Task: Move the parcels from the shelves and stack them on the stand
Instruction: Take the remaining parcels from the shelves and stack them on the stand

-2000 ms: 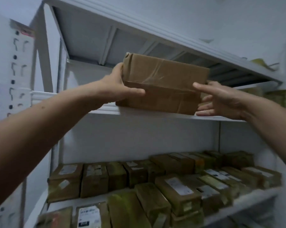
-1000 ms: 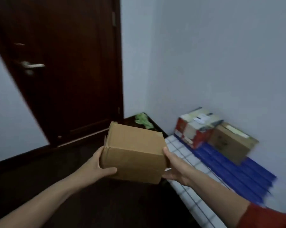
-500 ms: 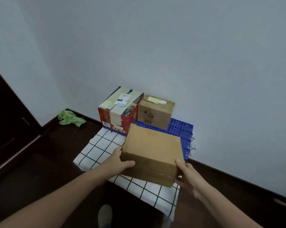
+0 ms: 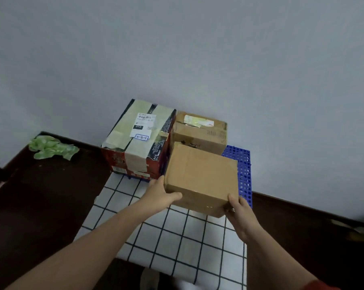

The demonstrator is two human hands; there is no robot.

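Parcel (image 4: 201,176) has come lower, closer to the blue stand (image 4: 244,168).

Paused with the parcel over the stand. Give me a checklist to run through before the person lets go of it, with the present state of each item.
1. The left hand grips the plain box at its left side: ok.
2. The right hand holds its near right corner: ok.
3. The plain box is over the blue stand, in front of the small brown box: ok.
4. Its bottom rests on the checked cloth: cannot tell.
5. Clearance from the red taped box: cannot tell, their edges overlap in this view.
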